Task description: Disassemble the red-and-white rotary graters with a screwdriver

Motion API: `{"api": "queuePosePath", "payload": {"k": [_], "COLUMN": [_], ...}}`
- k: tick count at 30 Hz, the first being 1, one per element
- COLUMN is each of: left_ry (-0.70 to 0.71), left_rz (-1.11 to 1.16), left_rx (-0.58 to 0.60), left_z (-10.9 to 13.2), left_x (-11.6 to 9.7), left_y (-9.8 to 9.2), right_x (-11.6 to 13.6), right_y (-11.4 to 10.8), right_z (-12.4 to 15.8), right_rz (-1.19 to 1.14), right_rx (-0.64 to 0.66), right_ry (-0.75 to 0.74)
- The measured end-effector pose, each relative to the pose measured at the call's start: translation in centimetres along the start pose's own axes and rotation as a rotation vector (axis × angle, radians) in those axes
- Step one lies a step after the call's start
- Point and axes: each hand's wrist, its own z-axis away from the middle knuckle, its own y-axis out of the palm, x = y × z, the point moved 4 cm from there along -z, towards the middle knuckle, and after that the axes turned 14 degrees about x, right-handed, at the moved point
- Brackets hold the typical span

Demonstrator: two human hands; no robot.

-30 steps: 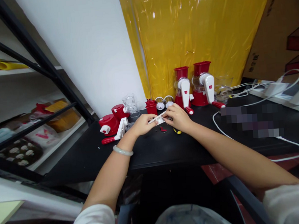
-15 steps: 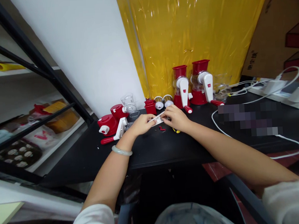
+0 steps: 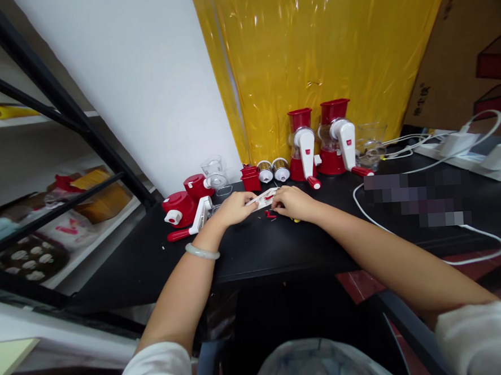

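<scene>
1. Head view, middle of the frame: the left hand and the right hand meet just above the black worktop, each gripping one end of a white crank piece.
2. Both hands are closed on it, the left at its lower left end and the right at its upper right end (the fingertips are too small to tell apart).
3. Small red parts lie on the worktop just below the crank piece, between the hands.
4. A pale bracelet sits on the left wrist.
5. Left of the hands, a dismantled red grinder lies on its side.
6. Above the hands, two upright red-and-white grinders stand against a yellow plastic sheet, with two metal drums to their left.
7. A white cable loops across the right of the worktop.
</scene>
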Motion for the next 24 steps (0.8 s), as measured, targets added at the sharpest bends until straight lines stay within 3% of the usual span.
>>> {"api": "queuePosePath", "payload": {"k": [4,8,10,16,24], "left_ry": [-0.008,0.032,0.072,0.207,0.245], "left_rz": [-0.006,0.042,0.086,0.201,0.175], "left_rx": [-0.004,0.000,0.008,-0.018,-0.033], "left_z": [0.0,0.0,0.0,0.1,0.4], "left_x": [0.2,0.3,0.2,-0.2,-0.9], "left_y": [-0.1,0.0,0.0,-0.1,-0.2], "right_x": [0.1,-0.4,-0.8,-1.9,-2.2], "right_y": [-0.6,-2.5,-2.9,-1.5,-1.3], "right_z": [0.2,1.0,1.2,0.4,0.4], "right_rz": [-0.027,-0.118,-0.166,-0.453,-0.740], "right_rx": [-0.053,-0.335,-0.406,-0.207,-0.133], "right_ry": [-0.015,-0.028,-0.030,-0.026,0.008]}}
